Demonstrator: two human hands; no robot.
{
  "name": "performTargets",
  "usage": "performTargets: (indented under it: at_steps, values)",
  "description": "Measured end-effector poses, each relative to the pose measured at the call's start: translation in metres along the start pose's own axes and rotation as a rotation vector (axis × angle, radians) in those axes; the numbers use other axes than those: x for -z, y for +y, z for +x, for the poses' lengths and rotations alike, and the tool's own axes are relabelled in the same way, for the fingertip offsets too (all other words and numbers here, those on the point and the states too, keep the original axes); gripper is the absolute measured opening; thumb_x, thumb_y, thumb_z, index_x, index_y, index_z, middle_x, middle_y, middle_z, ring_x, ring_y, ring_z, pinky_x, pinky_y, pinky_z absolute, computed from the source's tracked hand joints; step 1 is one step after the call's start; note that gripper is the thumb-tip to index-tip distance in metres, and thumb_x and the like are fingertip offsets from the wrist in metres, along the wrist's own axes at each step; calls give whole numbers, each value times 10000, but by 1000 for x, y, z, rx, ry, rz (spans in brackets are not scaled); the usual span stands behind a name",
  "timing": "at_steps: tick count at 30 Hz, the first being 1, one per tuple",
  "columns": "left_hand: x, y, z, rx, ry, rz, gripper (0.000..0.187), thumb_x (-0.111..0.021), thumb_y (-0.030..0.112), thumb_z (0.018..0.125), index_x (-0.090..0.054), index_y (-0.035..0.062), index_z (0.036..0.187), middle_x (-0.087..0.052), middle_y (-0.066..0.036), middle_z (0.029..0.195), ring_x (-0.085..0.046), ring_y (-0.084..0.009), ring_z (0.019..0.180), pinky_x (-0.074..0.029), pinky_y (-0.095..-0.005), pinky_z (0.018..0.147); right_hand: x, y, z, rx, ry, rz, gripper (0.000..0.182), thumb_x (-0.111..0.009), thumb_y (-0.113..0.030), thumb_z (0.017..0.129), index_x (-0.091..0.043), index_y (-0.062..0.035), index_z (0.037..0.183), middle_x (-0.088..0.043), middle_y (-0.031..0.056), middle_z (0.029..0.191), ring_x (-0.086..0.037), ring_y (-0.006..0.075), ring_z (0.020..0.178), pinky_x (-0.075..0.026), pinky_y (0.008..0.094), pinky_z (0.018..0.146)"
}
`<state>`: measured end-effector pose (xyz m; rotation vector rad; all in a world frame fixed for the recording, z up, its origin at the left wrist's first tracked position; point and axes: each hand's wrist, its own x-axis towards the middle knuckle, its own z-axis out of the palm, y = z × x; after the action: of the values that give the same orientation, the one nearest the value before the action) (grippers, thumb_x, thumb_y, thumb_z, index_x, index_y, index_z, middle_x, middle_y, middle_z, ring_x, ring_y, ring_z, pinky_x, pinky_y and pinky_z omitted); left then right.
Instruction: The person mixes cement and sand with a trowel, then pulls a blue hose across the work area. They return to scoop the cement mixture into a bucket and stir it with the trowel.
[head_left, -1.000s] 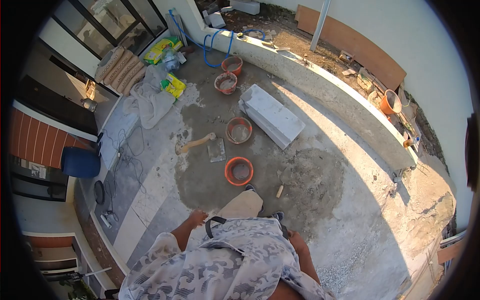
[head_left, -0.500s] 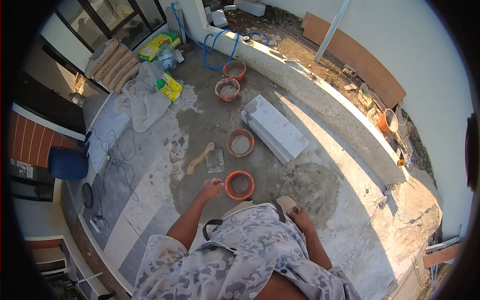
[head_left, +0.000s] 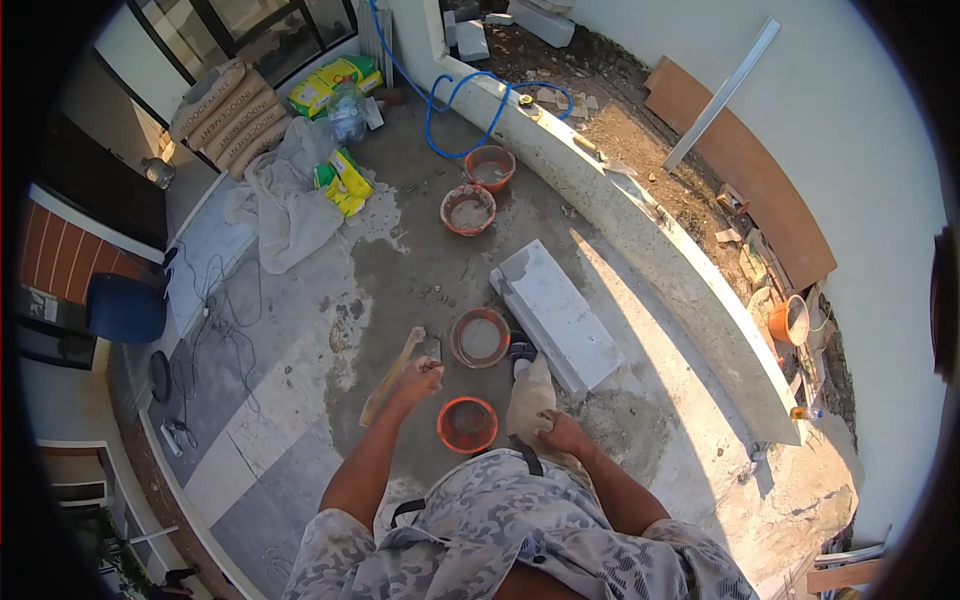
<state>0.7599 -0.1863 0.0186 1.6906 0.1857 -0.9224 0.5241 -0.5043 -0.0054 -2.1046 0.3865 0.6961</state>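
Note:
My left hand (head_left: 415, 383) is held out above the floor with its fingers curled closed, and no object shows in it. In the view it overlaps a pale wooden piece (head_left: 385, 387) and partly hides a flat grey rectangular plate (head_left: 432, 349); contact does not show. Just right of that hand are an orange bucket (head_left: 467, 425) and another mortar-stained bucket (head_left: 481, 338). Beside my forward leg (head_left: 532, 405), my right hand (head_left: 562, 433) is closed, with nothing visible in it. A long pale block (head_left: 560, 312) lies to the right of my foot.
Two stained buckets (head_left: 468, 210) stand farther ahead. A low curved wall (head_left: 680, 255) runs along the right, with a blue hose (head_left: 430, 120) over it. Cement bags (head_left: 228, 115), a crumpled sheet (head_left: 290, 195), loose cables (head_left: 215, 310) and a blue barrel (head_left: 125, 307) are at left.
My leg has stepped forward beside the block, and the buckets appear nearer to me. My left hand has come over the wooden piece and plate in the view; both hands remain closed.

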Motion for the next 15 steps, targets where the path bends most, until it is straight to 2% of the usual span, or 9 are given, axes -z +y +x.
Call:
performTargets:
  at_steps: [3,5,6,8,11,13,15]
  values:
    - [-5,45,56,81,75,12,361,-706,204,935,-596,-2,1210,-644,-41,992,-625,-119,764,-537,-295,681,6,14,82,32,-175,-133,732,-714,-442,866,-538,-36,1449,-537,259,1468,-511,394,1375,-407,466,1152]
    - [-2,48,120,127,79,32,377,-703,195,934,-580,-1,1233,-640,-46,1005,-617,-120,783,-535,-298,691,-7,41,129,97,-250,-242,756,-701,-459,871,-512,-47,1477,-487,256,1521,-459,400,1421,-372,493,1177]
    - [-1,48,152,149,77,40,386,-701,190,933,-573,0,1244,-638,-48,1012,-614,-121,793,-535,-299,697,-10,50,145,72,-246,-294,774,-694,-480,867,-510,-43,1478,-502,262,1504,-457,413,1420,-356,502,1186]
    - [-2,62,217,163,90,83,424,-709,221,938,-558,6,1270,-645,-48,1035,-651,-134,792,-538,-304,680,-20,65,169,17,-250,-395,810,-681,-524,860,-505,-35,1482,-532,274,1470,-454,437,1419,-325,519,1204]
    - [-7,76,320,185,96,143,473,-713,252,934,-529,24,1305,-643,-49,1042,-658,-141,788,-528,-318,686,74,-8,193,-296,-557,-266,880,-708,-549,834,-457,-64,1524,-515,269,1491,-408,436,1455,-314,568,1198]
    - [-11,65,392,175,94,93,554,-717,276,929,-492,38,1375,-629,-51,1093,-649,-146,802,-528,-336,726,69,16,206,-246,-458,-321,896,-725,-545,824,-439,-88,1539,-535,263,1474,-434,422,1443,-341,573,1181]
    - [-28,91,441,231,126,24,609,-707,203,940,-440,54,1467,-636,-63,1101,-614,-137,752,-512,-317,661,71,28,220,-229,-378,-347,905,-742,-535,816,-430,-106,1548,-526,257,1485,-433,428,1442,-362,571,1168]
